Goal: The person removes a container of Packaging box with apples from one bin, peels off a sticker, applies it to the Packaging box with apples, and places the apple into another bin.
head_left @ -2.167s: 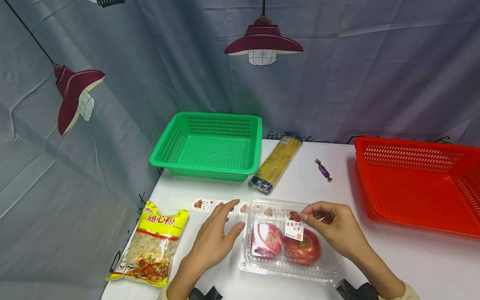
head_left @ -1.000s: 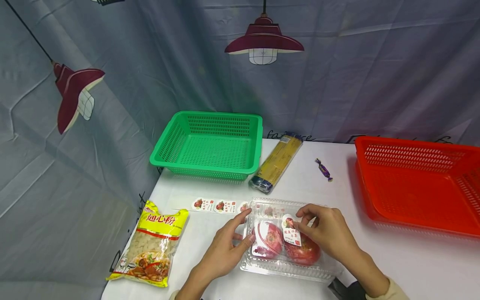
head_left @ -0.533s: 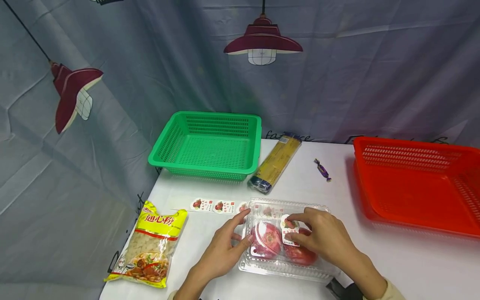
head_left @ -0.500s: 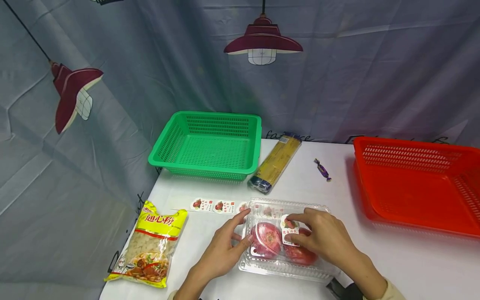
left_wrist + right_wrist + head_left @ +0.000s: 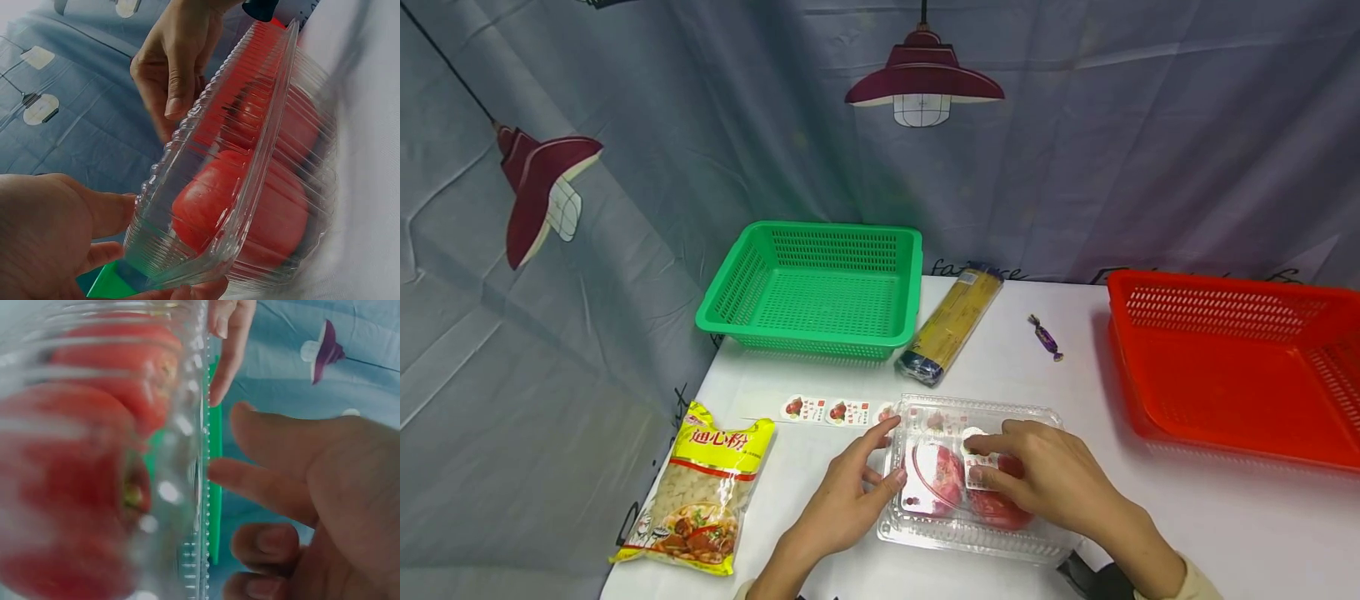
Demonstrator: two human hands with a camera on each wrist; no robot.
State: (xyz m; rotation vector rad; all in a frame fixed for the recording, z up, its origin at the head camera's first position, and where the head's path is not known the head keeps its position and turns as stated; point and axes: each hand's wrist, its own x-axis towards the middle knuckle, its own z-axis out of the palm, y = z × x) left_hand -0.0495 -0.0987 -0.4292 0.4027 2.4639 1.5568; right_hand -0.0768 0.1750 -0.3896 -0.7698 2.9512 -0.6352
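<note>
A clear plastic clamshell box [image 5: 977,546] with two red apples [image 5: 69,487] inside lies on the white table. My left hand [image 5: 850,487] rests against its left side, thumb and fingers spread along the edge. On the lid is a white sticker [image 5: 973,477] with a fruit picture and red print, above the right-hand apple. My right hand [image 5: 1048,475] touches this sticker with index finger and thumb, covering part of it. A strip of similar stickers [image 5: 847,412] lies flat on the table and runs under the box, visible through the plastic.
A yellow bag of pasta [image 5: 707,492] lies left of my left hand. Behind the box are a green basket [image 5: 805,337], a long pack of noodles [image 5: 951,327] and a purple wrapped candy [image 5: 1045,338]. At right stands a red basket [image 5: 1225,433]; a grey curtain [image 5: 1045,183] hangs behind.
My right hand first pinched the sticker above the lid, then brought it down and left onto it; its index finger now lies farther across the sticker. My left hand moved right to the box's side.
</note>
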